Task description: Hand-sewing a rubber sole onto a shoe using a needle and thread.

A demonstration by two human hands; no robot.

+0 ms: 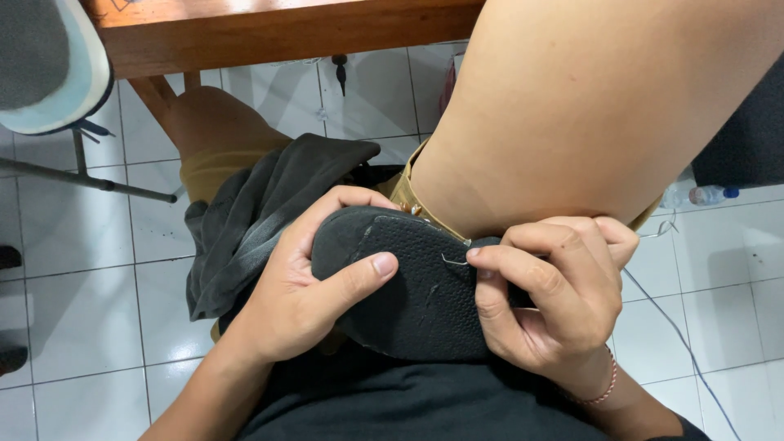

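A white tiled floor (90, 294) spreads out below, with free space to the left and lower right. A wooden table (278, 28) crosses the top, its front edge just above the person's knees, so there is little room upward. A grey chair seat (45, 65) with a pale rim juts in at the upper left, its metal leg slanting across the tiles. The raised right thigh (588, 106) fills the upper right and crowds the work from that side.

A dark grey cloth (261, 204) lies bunched over the left leg, its folds running under the left hand. Resting in the lap, sole up, is a black shoe sole (408, 286), its rounded toe edge pointing up-left towards the cloth.

The left hand (302, 294) grips the sole from the left, fingers curled over the far edge and thumb pressed flat on the textured face. The right hand (555, 294) is closed at the sole's right edge, thumb and forefinger pinching what looks like a thin needle (453, 261), though it is too small to be sure. A thin red bracelet (606, 388) circles the right wrist. A pale cord (678, 327) trails over the tiles at right.
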